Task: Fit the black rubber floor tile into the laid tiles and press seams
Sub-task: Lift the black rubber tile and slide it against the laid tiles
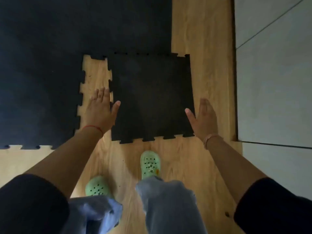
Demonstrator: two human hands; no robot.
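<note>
The loose black rubber tile lies on the wooden floor, its far toothed edge against the laid black tiles. It sits shifted right: a strip of bare wood separates its left edge from the laid tiles' toothed edge, and its right side juts past their right border. My left hand is spread at the tile's left edge, thumb over the rubber, fingers over the wood strip. My right hand is spread at the tile's right edge, thumb over its corner area. Neither hand grips it.
My two feet in green clogs stand on the wood just behind the tile's near toothed edge. A pale grey tiled floor begins at the right past a dark threshold line. More laid tile edge runs along the lower left.
</note>
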